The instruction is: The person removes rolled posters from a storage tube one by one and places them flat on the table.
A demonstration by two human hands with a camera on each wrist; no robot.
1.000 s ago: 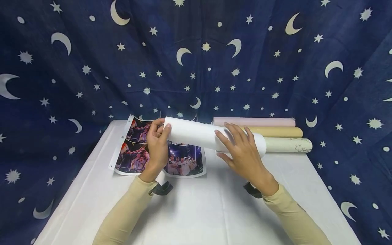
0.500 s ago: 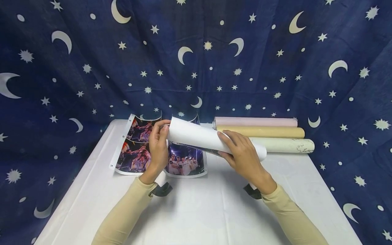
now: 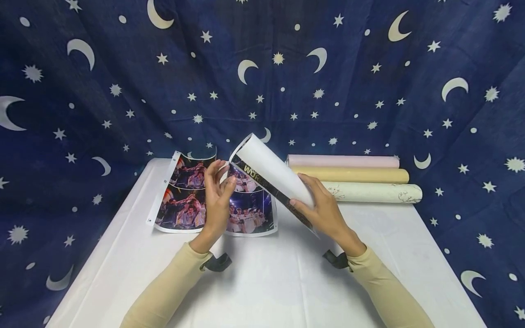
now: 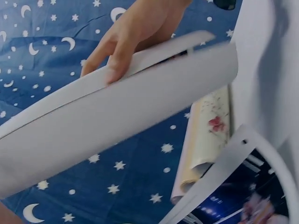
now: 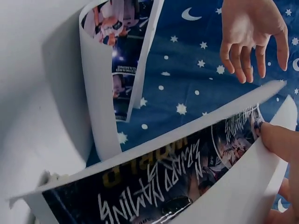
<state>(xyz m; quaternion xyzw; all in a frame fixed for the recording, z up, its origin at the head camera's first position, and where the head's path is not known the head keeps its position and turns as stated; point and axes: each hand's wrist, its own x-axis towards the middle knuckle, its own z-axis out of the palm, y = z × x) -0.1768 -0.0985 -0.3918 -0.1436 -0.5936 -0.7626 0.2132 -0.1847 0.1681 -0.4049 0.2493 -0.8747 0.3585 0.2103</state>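
My right hand (image 3: 324,207) grips a loosely rolled poster (image 3: 279,175) near its lower right end, thumb on the near side. The roll is tilted, its upper end to the left. Its outside is plain white; along the loose edge a dark printed strip shows gold letters, and the right wrist view shows white scrawled lettering on the poster (image 5: 154,186). My left hand (image 3: 217,196) is beside the roll's upper left end, fingers loosely bent. In the right wrist view a gap shows between the left hand (image 5: 252,32) and the poster.
Two curled photo posters lie behind my left hand, a left poster (image 3: 182,205) and a right poster (image 3: 250,214). At the back right lie a pink roll (image 3: 344,161), a yellow roll (image 3: 352,175) and a cream floral roll (image 3: 373,192). A blue moon-and-star curtain (image 3: 270,91) hangs behind the white table (image 3: 266,291).
The roll has tipped from nearly level to a steep slant, left end up, and turned so its printed edge shows. My left hand has come away from its end.
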